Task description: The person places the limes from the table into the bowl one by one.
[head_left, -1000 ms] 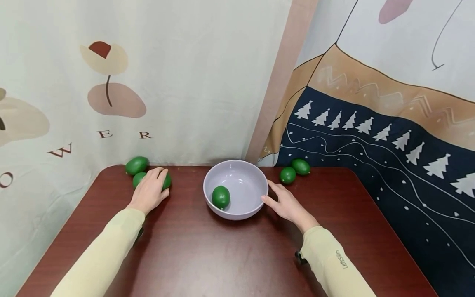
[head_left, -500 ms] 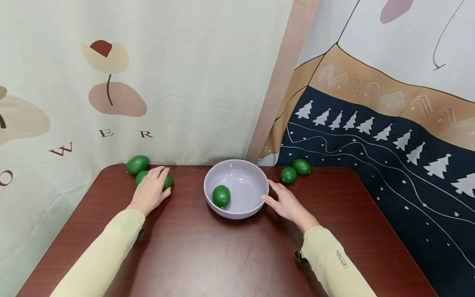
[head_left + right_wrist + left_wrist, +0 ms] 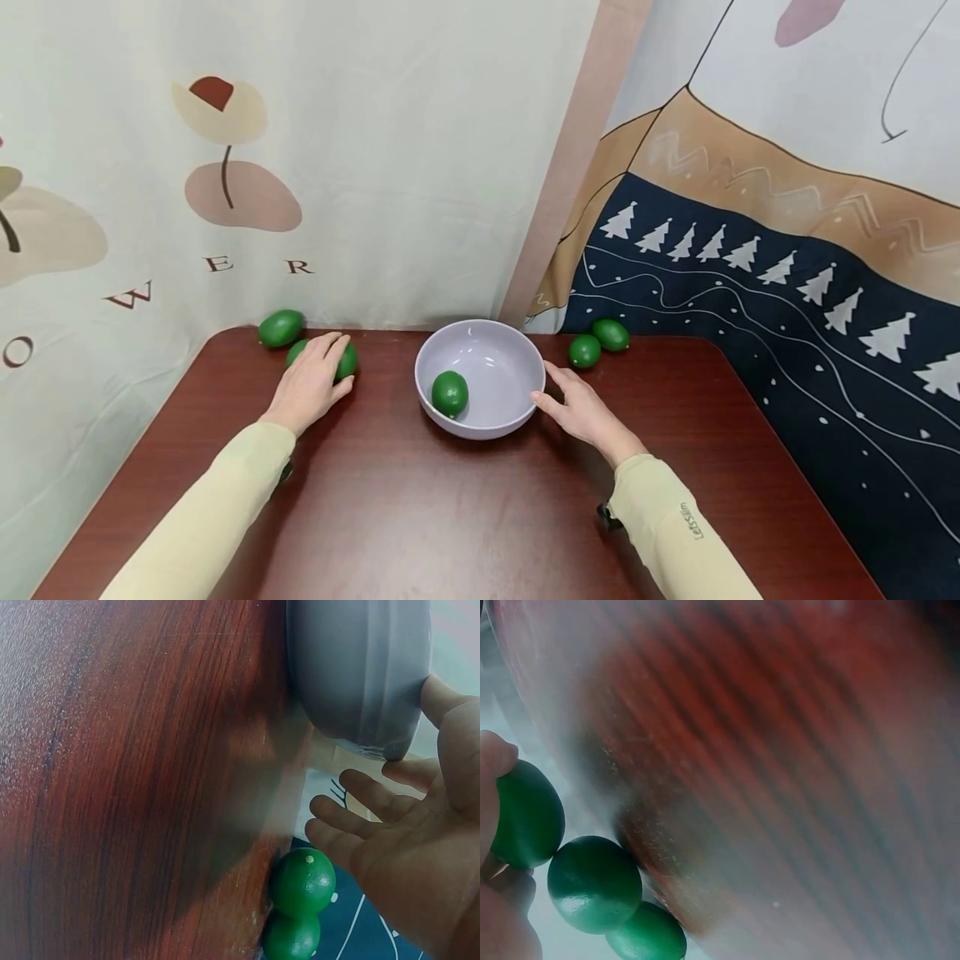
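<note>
In the head view my left hand (image 3: 309,383) reaches over the table's far left and grips a green lime (image 3: 347,362), partly hidden under the fingers. The left wrist view shows that lime (image 3: 532,817) between thumb and fingers. A second lime (image 3: 295,352) lies close beside the hand, and a third lime (image 3: 281,328) sits behind it at the table edge. My right hand (image 3: 585,408) touches the right side of a lilac bowl (image 3: 510,392) with thumb and forefinger, its other fingers loosely extended in the right wrist view. One lime (image 3: 450,394) lies inside the bowl.
Two more limes stand together right of the bowl: a nearer lime (image 3: 584,352) and a farther lime (image 3: 611,335). The dark red wooden table (image 3: 450,517) ends against a pale printed curtain (image 3: 390,183) and a navy patterned cloth (image 3: 750,358).
My left hand has shifted slightly right with its lime, and the second lime beside it has moved right too. The right hand and the bowl look unmoved; the head view has shifted a little.
</note>
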The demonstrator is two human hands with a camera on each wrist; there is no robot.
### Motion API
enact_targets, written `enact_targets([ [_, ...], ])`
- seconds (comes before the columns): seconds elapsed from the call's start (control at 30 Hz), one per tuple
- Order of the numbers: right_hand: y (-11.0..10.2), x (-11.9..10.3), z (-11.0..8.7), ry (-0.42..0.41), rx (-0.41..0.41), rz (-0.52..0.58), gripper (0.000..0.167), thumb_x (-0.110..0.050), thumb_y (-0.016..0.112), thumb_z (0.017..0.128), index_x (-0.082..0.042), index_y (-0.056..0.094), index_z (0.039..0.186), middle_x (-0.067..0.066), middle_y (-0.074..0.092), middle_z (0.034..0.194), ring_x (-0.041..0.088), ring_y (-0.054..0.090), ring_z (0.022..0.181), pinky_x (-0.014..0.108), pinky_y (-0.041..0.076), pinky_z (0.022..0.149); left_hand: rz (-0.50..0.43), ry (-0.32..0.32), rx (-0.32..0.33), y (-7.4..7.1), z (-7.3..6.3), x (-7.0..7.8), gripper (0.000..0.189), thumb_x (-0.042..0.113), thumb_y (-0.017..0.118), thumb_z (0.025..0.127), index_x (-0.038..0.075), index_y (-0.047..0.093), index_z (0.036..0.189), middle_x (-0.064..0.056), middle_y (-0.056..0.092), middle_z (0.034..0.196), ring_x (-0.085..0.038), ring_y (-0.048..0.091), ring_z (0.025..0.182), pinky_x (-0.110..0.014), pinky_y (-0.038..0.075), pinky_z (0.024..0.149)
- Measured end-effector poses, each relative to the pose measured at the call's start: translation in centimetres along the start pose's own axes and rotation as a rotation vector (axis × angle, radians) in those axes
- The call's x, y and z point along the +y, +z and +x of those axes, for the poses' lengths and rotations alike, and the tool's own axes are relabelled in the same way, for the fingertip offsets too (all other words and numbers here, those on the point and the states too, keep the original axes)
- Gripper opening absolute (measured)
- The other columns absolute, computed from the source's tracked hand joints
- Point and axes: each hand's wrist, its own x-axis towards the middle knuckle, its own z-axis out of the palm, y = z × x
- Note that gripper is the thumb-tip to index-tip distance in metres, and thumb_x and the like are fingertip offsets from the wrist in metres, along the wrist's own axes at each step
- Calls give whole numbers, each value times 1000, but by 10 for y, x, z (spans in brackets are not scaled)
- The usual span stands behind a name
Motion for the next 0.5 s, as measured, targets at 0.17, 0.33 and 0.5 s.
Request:
enact_targets([
  [0.17, 0, 0, 0, -6, 0, -3, 70, -34, 64, 103, -5, 35, 161, 23, 45, 155, 42, 43, 143, 61, 34, 118, -15, 4, 12, 0, 1, 2, 65, 10, 77, 86, -8, 50, 143, -28, 50, 144, -48, 46, 133, -61, 39, 111],
  [0.33, -1, -1, 0, 2, -3, 1, 71, -35, 64, 103, -5, 35, 161, 23, 43, 156, 42, 42, 145, 61, 33, 118, -34, 17, 29, 1, 2, 5, 66, 10, 78, 86, -8, 50, 143, -27, 50, 144, -47, 47, 132, -59, 40, 110],
  [0.5, 0, -2, 0, 3, -6, 10, 71, -34, 65, 102, -6, 35, 161, 22, 43, 157, 41, 41, 145, 61, 33, 119, -55, 30, 42, 1, 2, 11, 66, 9, 78, 86, -7, 51, 143, -26, 50, 144, -45, 47, 133, -60, 43, 107],
])
